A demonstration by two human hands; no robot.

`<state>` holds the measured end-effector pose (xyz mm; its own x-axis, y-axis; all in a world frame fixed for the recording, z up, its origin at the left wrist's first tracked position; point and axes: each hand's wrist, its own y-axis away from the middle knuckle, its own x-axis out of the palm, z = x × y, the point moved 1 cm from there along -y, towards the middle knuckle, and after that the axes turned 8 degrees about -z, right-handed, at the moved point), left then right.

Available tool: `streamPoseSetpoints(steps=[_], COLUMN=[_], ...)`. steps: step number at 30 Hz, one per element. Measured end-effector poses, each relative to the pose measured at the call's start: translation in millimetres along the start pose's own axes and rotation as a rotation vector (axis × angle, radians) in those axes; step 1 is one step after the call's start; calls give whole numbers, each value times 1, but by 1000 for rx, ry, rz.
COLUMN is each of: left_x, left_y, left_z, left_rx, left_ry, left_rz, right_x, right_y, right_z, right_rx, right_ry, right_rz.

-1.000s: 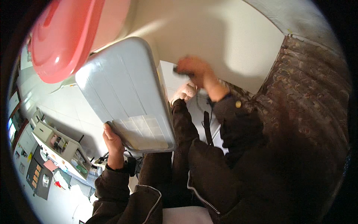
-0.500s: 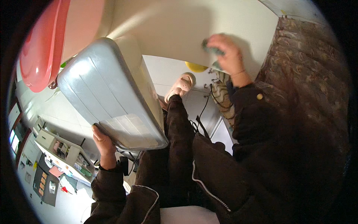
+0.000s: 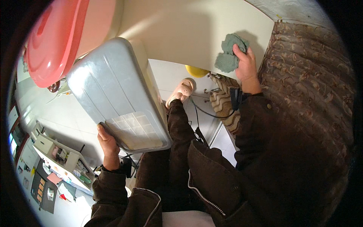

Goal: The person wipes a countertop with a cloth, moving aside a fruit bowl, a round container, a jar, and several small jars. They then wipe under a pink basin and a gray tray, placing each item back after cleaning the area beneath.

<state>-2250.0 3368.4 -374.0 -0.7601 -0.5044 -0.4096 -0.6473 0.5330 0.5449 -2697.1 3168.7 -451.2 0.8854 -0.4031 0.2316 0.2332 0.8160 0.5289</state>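
Observation:
My left hand [image 3: 108, 146] grips the near edge of a plastic storage box [image 3: 109, 83], thumb on top and the other fingers out of sight beneath. The box has a ribbed grey lid with a paler see-through patch at the near end and cream sides, and it leans at a slant over my lap. At the right, my right hand [image 3: 247, 68] has its thumb pressed on a crumpled grey-green cloth [image 3: 227, 56], held over the cream tabletop [image 3: 177, 30] near its right end.
A pink plastic basin [image 3: 53, 45] is at the far left. Patterned brown curtain fabric [image 3: 306, 75] hangs along the right. Below the tabletop are a yellow round object [image 3: 196, 71], a striped cloth [image 3: 223, 102], a black cable [image 3: 211, 114] and my slippered foot [image 3: 182, 89]. A white shelf unit [image 3: 62, 155] stands lower left.
My right hand has moved a little right and toward me, and the cloth now shows spread wider. My left hand keeps its hold on the box, which has barely shifted.

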Motion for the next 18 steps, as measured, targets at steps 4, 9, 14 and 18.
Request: streamPoseSetpoints(steps=[4, 9, 14, 18], left_x=[-2, -5, -2, 2], left_y=[-2, -4, -2, 0], left_z=[-1, -3, -4, -7], left_rx=[-28, -38, -43, -10], left_ry=[-20, -85, -52, 0], left_rz=[-5, -15, -31, -18], right_x=[-8, -5, 3, 4], right_y=[-23, -24, -15, -14], right_z=[-4, 2, -26, -41], right_rx=[-309, -966, -980, -997], right_ry=[361, 1052, 1472, 1415], right_rz=[-176, -204, -136, -238])
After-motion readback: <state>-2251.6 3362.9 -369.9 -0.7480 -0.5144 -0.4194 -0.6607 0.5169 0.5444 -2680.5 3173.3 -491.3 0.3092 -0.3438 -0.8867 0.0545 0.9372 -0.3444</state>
